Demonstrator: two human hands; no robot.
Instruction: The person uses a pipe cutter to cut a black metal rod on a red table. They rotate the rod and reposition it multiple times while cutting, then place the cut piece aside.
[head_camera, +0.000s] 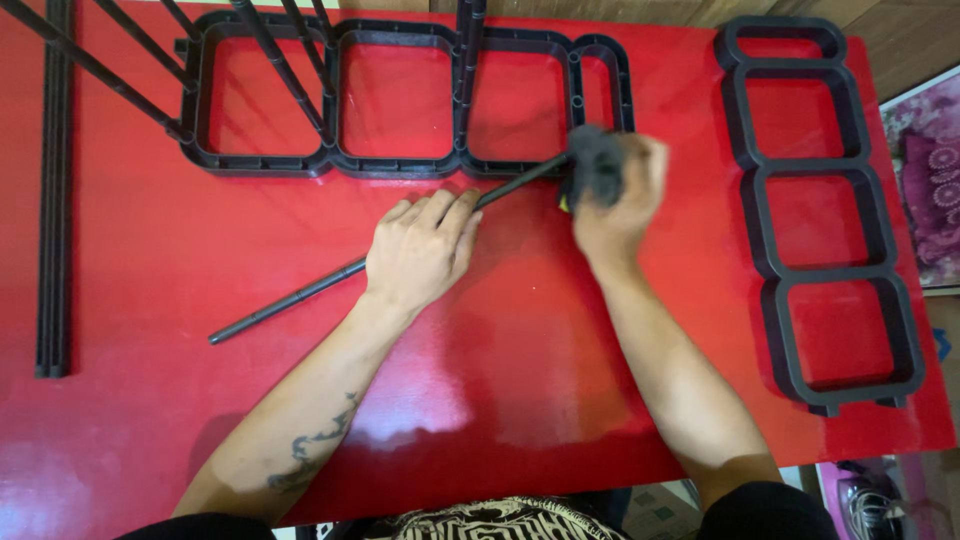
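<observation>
Fingers of the left hand lie together, pressed flat over a black rod, pinning it to the red table. The rod lies slantwise across the table's middle, its lower end free toward the left, its upper end running under the left hand toward the right hand. The right hand is closed round a dark, blurred piece at the rod's upper end; motion blur leaves its shape unclear, possibly a cap or a cloth. Just beyond this piece lies a black frame of four rounded cells, set along the table's far edge, with several upright rods standing from its corners and leaning out of view. A second frame of four cells lies lengthwise at the right side of the table, well apart from both hands. A bundle of spare rods lies straight along the left edge. Both forearms reach in from the near edge; the left one bears a dark tattoo
</observation>
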